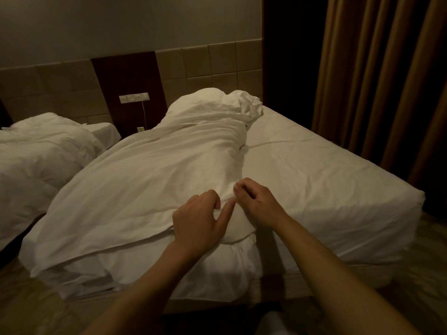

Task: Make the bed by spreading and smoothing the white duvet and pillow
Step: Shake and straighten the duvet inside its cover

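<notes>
A white duvet (135,189) lies bunched along the left half of the bed, folded over itself and hanging off the foot end. Its far end is heaped at the headboard, where a white pillow (244,103) seems to lie crumpled among the folds. The right half of the mattress (326,180) shows a bare white sheet. My left hand (198,218) pinches the duvet's folded edge near the foot, fingers curled into the cloth. My right hand (258,204) grips the same fold just to the right, fingertips bent onto it.
A second bed (41,151) with rumpled white bedding stands to the left across a narrow gap. A tiled headboard (208,66) with a switch panel (134,97) runs behind. Brown curtains (377,76) hang on the right. Floor shows around the bed's foot.
</notes>
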